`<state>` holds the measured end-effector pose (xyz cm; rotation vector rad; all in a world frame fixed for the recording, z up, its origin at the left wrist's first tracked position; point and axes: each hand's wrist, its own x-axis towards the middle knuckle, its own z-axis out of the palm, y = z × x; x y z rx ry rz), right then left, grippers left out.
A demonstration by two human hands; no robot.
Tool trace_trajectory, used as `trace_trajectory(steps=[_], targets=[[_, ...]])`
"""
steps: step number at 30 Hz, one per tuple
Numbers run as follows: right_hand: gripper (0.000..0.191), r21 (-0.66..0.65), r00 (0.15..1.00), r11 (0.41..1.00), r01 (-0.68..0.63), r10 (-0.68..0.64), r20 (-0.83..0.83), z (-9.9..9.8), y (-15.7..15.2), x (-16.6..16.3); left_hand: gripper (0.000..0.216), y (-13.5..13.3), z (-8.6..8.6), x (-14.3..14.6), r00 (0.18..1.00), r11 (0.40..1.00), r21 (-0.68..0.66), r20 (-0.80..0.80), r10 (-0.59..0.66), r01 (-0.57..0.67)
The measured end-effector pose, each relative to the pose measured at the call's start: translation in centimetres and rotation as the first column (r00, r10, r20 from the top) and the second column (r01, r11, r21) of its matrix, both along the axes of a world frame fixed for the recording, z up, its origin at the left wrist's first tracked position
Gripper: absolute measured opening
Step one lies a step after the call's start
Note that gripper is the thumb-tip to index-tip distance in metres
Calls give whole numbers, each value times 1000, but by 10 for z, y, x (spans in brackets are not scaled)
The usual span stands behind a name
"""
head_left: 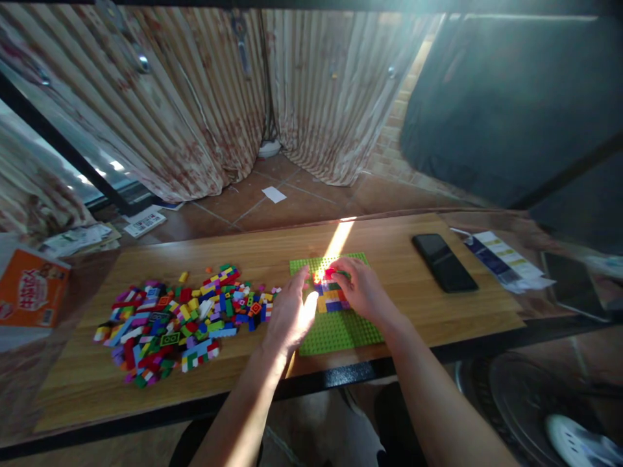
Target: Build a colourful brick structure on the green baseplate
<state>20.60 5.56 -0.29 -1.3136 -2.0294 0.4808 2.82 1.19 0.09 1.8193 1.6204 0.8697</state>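
A green baseplate (341,331) lies on the wooden table (403,259) in front of me. A small stack of coloured bricks (331,299) stands on it. My right hand (363,290) curls over the stack from the right, fingertips pinching a red brick (329,273) at its top. My left hand (291,311) rests against the plate's left edge beside the stack, fingers together and loosely stretched, nothing visible in them. A stripe of sunlight crosses both hands.
A pile of several loose coloured bricks (175,321) spreads over the table's left half. A black phone (444,262) lies to the right, papers (506,259) beyond it. An orange box (30,295) sits at far left. Curtains hang behind.
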Motion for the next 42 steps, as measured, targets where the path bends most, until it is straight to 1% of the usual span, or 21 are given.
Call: trace_trajectory(steps=[4,7,12,15,18,21,23,25,26,28,30,31,33,35,37,39,41,42], targets=[[8,-40,999,999,-34,34,21,-6,5,-4,52,1,-1,2,1000,999,-41,2,-2,2],[7,-53,999,998,-35,36,13,-6,6,-3,52,2,-1,2,1000,999,-46,6,-3,4],[6,-50,998,999,-22,19,-56,1,4,-4,50,1,-2,2,998,1000,-8,56,11,-11],[6,-46,989,998,-53,46,-144,9,-1,-6,47,1,-3,3,987,999,18,155,48,-51],[8,-69,963,989,-128,108,-247,14,-8,-11,37,1,-4,3,931,997,-9,356,74,-76],[7,-121,937,980,-157,109,-332,14,-15,-18,24,1,-2,4,822,996,-73,563,89,-58],[8,-152,922,979,-138,71,-380,13,-18,-23,19,2,1,4,765,992,-107,633,116,-61],[10,-181,898,978,-106,16,-440,12,-19,-29,17,1,3,3,742,990,-120,657,135,-73],[12,-201,877,974,-99,-10,-480,12,-19,-32,17,1,4,2,744,991,-114,655,133,-76],[16,-256,827,958,-132,-36,-561,12,-18,-39,17,0,6,-2,767,993,-82,631,115,-82],[19,-299,784,935,-191,-38,-620,12,-18,-45,16,-1,7,-6,816,994,-32,569,101,-101],[20,-308,777,929,-206,-36,-629,12,-17,-47,15,-1,7,-8,844,994,-6,527,99,-113],[21,-311,793,931,-191,-40,-607,11,-17,-50,15,-1,8,-15,880,990,33,462,109,-139],[18,-290,843,948,-131,-48,-536,10,-18,-52,17,1,8,-23,881,983,52,453,136,-178],[13,-231,910,970,-81,-23,-414,9,-22,-55,20,4,7,-33,847,969,47,496,190,-244],[11,-138,967,987,-81,44,-253,7,-27,-62,21,7,6,-43,806,949,24,535,253,-314],[14,-46,987,991,-123,118,-105,4,-33,-70,23,10,7,-51,767,933,-9,567,302,-360],[16,-10,988,989,-146,145,-57,2,-35,-74,23,10,7,-54,750,928,-27,580,317,-372]])
